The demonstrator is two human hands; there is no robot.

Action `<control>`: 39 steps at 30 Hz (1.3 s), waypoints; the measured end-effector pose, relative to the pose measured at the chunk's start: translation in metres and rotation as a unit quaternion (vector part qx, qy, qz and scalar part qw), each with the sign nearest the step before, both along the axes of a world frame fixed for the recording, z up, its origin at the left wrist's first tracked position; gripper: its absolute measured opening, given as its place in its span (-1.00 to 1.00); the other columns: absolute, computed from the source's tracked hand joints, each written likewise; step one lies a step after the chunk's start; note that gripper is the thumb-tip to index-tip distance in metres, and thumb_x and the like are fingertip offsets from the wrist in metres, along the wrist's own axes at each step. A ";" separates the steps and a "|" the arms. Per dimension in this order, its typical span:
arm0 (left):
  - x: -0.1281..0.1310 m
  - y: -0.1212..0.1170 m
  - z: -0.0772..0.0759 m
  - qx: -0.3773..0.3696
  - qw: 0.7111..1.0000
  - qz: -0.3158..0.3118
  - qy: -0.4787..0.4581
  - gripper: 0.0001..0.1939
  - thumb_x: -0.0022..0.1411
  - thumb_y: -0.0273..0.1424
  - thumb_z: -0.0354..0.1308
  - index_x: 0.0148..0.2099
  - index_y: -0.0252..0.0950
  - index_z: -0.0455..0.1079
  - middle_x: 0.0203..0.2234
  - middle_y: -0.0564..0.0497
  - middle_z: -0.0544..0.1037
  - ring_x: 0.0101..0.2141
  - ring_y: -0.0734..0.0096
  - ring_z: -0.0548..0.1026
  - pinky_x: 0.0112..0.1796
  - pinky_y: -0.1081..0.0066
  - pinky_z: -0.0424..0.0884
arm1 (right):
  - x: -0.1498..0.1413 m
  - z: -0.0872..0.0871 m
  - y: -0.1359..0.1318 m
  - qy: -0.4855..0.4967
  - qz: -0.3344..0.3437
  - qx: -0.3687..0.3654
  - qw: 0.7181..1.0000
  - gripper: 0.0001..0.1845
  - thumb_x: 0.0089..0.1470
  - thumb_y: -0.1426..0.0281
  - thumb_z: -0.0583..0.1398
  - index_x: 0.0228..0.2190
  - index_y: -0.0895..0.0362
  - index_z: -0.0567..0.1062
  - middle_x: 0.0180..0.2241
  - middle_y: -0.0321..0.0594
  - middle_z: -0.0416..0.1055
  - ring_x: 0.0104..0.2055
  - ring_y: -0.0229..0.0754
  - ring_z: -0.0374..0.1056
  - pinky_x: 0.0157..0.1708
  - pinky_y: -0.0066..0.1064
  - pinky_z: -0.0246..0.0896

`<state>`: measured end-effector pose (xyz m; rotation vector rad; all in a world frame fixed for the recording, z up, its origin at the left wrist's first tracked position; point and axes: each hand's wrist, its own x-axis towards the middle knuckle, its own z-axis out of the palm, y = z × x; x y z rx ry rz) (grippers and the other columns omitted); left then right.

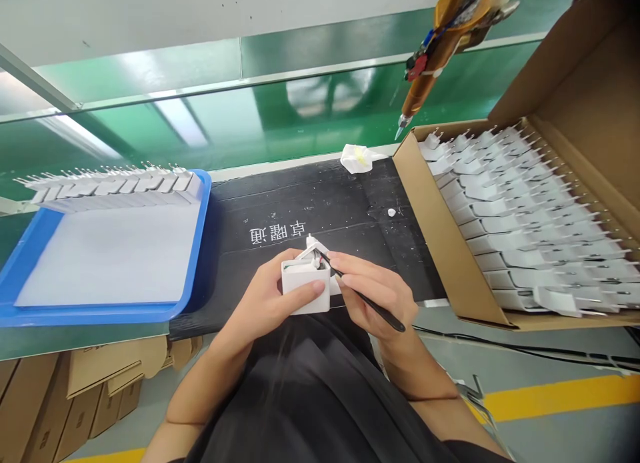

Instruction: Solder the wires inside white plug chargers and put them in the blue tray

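My left hand (270, 293) is closed around a white plastic adapter housing (306, 293), thumb across its near face. The housing's top is open, and a bit of green board and a red wire show inside. A white cap with metal pins (310, 240) stands tilted at its far edge. In my right hand (377, 293) is a slim black tool that looks like tweezers (375, 306), its tip reaching into the opening. My right fingers partly hide the tool and the housing's right side.
At left, a blue tray (193, 276) holds a row of white pinned pieces (120, 186). A cardboard box (440, 249) full of similar white parts (530, 223) stands at right. An orange-brown dispenser with a nozzle (415, 96) hangs above crumpled tissue (357, 158). A black mat (235, 209) covers the bench.
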<state>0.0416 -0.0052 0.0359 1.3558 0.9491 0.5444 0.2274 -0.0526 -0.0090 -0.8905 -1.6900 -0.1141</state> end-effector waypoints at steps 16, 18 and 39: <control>-0.006 0.000 -0.004 -0.030 0.999 0.031 -0.006 -0.57 0.14 -0.12 0.36 -0.04 -0.28 0.49 -0.23 -0.02 0.60 -0.28 0.34 0.49 -0.28 0.46 0.37 | 0.001 -0.004 0.000 -0.004 0.019 -0.012 1.000 -0.54 0.13 0.60 0.21 0.06 0.09 0.38 -0.01 -0.08 0.59 0.08 -0.09 0.52 -0.08 -0.23 0.63; -0.006 0.001 -0.004 -0.036 0.999 0.026 -0.005 -0.57 0.15 -0.13 0.35 -0.04 -0.27 0.49 -0.23 -0.02 0.59 -0.28 0.35 0.49 -0.28 0.47 0.37 | 0.001 -0.002 0.001 -0.006 0.018 -0.006 1.000 -0.54 0.12 0.62 0.21 0.04 0.10 0.38 -0.02 -0.07 0.60 0.08 -0.10 0.52 -0.08 -0.25 0.63; 0.138 0.077 -0.051 0.499 0.822 -0.145 0.234 -0.50 0.33 -0.43 0.09 0.30 -0.16 0.27 0.04 -0.14 0.43 0.05 0.12 0.36 0.03 0.23 0.39 | 0.102 -0.054 0.014 0.218 -0.268 -0.058 0.937 -0.79 0.18 0.41 0.23 -0.12 0.10 0.53 -0.14 -0.12 0.56 -0.10 -0.16 0.56 -0.18 -0.30 0.58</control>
